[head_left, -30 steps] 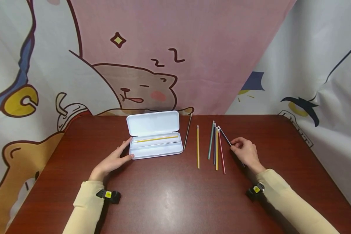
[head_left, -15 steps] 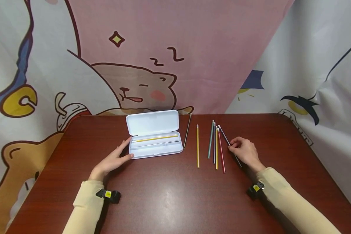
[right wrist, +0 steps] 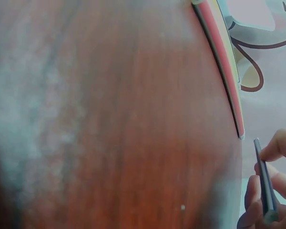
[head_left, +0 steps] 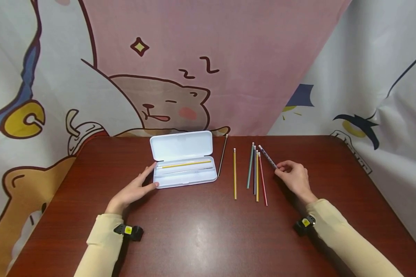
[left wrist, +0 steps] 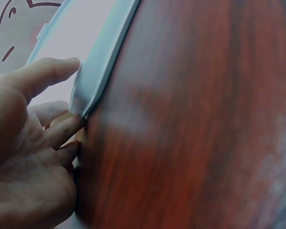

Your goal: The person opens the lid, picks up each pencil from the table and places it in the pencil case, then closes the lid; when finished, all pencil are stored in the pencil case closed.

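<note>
My left hand [head_left: 133,190] rests against the left end of an open white pencil case [head_left: 180,181], thumb at the front corner and fingers spread along the end. In the left wrist view the thumb touches the case's rim [left wrist: 93,86]. A yellow pencil [head_left: 185,164] lies in the case. My right hand [head_left: 294,179] pinches a dark patterned pencil [head_left: 268,157] between thumb and fingers, its white-tipped end pointing to the back left. The right wrist view shows this pencil tilted, its other end towards the camera. A red pencil [head_left: 262,181] lies just left of it.
Beside the red pencil lie a green pencil [head_left: 250,165], a dark blue pencil [head_left: 254,184] and a yellow one. Another yellow pencil [head_left: 234,175] lies farther left. A thin dark pencil [head_left: 222,156] sits close to the case's right end. A printed cloth [head_left: 242,69] hangs behind the table.
My right hand has shifted slightly right and now pinches the patterned pencil, which has turned and moved a little away from the red pencil. My left hand and the case stay put.
</note>
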The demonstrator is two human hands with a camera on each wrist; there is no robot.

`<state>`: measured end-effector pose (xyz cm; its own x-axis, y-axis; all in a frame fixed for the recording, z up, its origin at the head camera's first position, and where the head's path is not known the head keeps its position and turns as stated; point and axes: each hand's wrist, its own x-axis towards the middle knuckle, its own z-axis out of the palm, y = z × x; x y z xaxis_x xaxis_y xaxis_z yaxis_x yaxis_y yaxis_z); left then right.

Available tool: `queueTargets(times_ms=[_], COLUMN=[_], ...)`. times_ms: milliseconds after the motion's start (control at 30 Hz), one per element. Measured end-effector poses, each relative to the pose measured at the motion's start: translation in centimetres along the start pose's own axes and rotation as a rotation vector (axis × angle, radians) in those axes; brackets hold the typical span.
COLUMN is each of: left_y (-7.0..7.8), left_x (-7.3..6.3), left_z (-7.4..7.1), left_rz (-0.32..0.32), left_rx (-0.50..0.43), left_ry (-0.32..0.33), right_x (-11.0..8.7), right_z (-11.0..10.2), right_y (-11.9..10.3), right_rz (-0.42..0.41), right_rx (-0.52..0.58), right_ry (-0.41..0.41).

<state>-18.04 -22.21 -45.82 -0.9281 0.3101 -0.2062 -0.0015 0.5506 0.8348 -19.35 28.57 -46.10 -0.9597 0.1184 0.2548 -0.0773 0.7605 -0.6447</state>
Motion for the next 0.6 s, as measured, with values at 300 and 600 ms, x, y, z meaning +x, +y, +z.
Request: queueTargets(times_ms=[300, 600], left_y=[0.1, 0.2], left_x=[0.0, -0.1], left_z=[-0.1, 0.0], left_rz=[0.002, -0.002], left_rx=[0.002, -0.008], left_ry=[0.001, 0.0], right_x=[0.2, 0.4], right_z=[0.1, 1.2], right_y=[-0.2, -1.3], right_rz=[-0.008, -0.043], right_rx=[0.041, 0.107], right_ry=[0.015, 0.042])
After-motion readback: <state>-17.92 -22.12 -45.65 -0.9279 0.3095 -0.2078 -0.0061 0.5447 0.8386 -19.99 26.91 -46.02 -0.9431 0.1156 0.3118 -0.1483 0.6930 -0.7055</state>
